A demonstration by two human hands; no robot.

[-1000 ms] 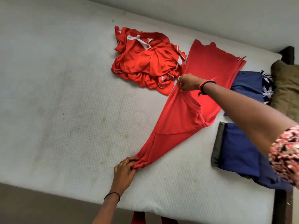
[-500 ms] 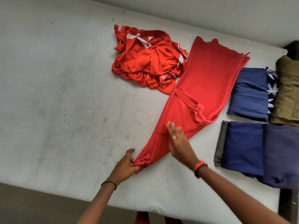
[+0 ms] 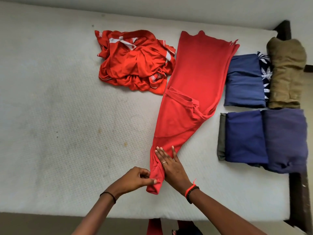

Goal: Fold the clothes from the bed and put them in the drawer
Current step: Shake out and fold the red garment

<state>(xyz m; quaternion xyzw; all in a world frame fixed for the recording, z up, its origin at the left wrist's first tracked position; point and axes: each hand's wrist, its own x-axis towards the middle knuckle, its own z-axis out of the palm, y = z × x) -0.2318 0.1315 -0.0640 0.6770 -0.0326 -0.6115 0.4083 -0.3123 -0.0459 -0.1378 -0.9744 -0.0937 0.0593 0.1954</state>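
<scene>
A white bed [image 3: 59, 107] seen from above, its left half bare and faintly stained. Toward the far edge, left of centre, a red jersey [image 3: 135, 65] with white trim lies crumpled in a heap. Near the front edge the left hand [image 3: 135, 179] reaches in; its grip pinches the narrow near end of a long red garment [image 3: 199, 68] between thumb and fingertips. That garment lies flat along the bed, running from the front edge diagonally up to the far edge and widening as it goes, just beside the jersey. The right hand [image 3: 171, 165] lies on the garment's narrow part, its grip spread, fingers straight and pressing the cloth flat. Toward the right edge sit folded clothes: a blue fold [image 3: 243, 82] at the back with an olive bundle [image 3: 286, 73] beside it, and a navy stack [image 3: 264, 136] nearer the front. A dark bed frame [image 3: 299, 200] borders the right edge.
</scene>
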